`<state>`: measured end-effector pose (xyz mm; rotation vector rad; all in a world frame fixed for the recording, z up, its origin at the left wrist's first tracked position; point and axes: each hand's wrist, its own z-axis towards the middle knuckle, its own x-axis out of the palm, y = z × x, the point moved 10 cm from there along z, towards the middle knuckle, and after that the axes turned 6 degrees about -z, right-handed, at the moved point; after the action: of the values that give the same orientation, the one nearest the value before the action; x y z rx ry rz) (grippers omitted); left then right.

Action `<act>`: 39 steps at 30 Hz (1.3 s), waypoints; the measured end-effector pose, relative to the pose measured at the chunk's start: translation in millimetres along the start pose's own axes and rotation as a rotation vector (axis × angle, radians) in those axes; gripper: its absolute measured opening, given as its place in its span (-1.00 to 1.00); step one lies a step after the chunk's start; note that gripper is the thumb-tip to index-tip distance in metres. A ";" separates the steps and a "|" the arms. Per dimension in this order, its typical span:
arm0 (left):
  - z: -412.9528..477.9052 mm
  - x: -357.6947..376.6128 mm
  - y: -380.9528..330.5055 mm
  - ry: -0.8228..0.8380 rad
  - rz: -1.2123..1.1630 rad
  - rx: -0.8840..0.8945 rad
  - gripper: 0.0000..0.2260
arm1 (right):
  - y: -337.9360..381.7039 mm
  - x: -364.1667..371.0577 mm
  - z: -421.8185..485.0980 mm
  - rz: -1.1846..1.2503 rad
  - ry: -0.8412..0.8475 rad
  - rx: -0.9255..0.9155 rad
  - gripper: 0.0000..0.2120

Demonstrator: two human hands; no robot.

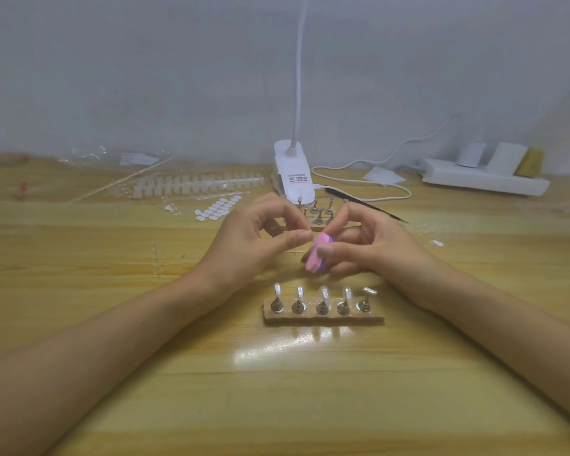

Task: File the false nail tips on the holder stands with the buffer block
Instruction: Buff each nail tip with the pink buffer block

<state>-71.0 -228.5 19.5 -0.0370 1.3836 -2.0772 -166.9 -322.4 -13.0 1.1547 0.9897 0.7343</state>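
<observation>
My right hand (372, 245) grips a pink and purple buffer block (317, 256) between thumb and fingers. My left hand (260, 238) pinches something small between thumb and forefinger right against the block's top; it is too small and blurred to identify. Nearer to me, a wooden base (323, 319) carries several metal holder stands, most topped with clear nail tips (324, 292); the rightmost stand (366, 299) has a bare tilted top. A second base with stands (321, 212) sits behind my hands, partly hidden.
A white clip lamp (292, 172) with its cable stands at the back centre. Strips of nail tips (198, 185) and white adhesive tabs (218, 209) lie back left. Black tweezers (369, 205) lie behind my right hand. A white power strip (484, 179) sits back right.
</observation>
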 end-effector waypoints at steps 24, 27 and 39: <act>0.2 1.5 2.5 0.005 0.036 -0.005 -0.86 | -0.2 -15.7 0.7 0.128 -0.138 -0.003 -0.75; 0.3 -3.2 6.2 -0.029 0.001 -0.030 -0.87 | -0.6 -3.1 1.4 0.068 -0.021 0.023 -0.73; -0.2 -2.5 5.3 -0.025 0.004 -0.041 -0.87 | -2.7 -14.9 2.1 0.125 -0.111 0.021 -0.77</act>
<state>-66.6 -228.4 15.7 -0.0766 1.4098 -2.0387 -171.0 -337.0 -11.6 1.2706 0.8397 0.7519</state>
